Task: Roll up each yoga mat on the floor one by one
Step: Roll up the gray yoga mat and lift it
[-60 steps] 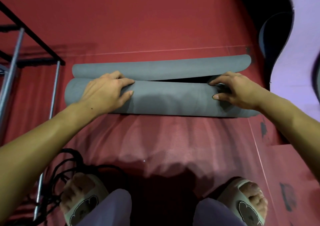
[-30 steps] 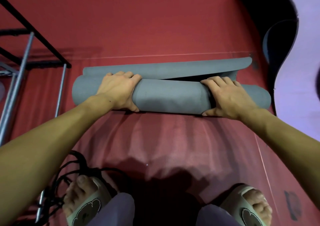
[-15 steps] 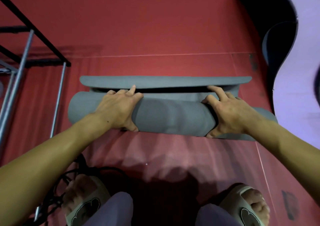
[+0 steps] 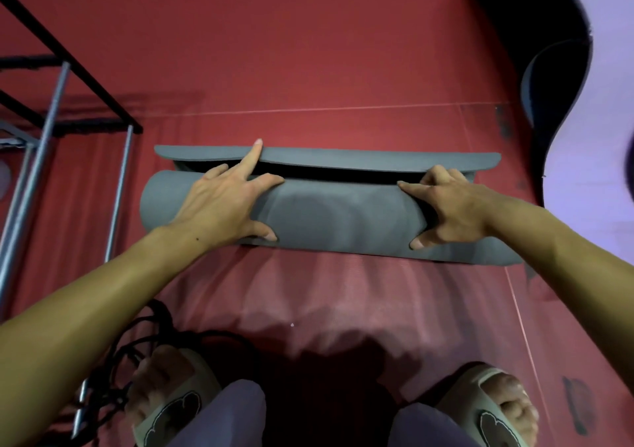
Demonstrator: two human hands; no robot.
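The grey yoga mat (image 4: 343, 216) on the red floor (image 4: 308, 52) is almost all rolled up; only a short flap (image 4: 343, 159) is left loose. The roll is pressed by the left hand (image 4: 223, 206) and right hand (image 4: 449, 206), fingers spread flat, with one left finger touching the flap.

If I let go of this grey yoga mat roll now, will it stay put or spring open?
The grey yoga mat probably springs open: its loose end flap stands lifted. It looks soft, dented under the left hand and right hand. Being round, it may roll.
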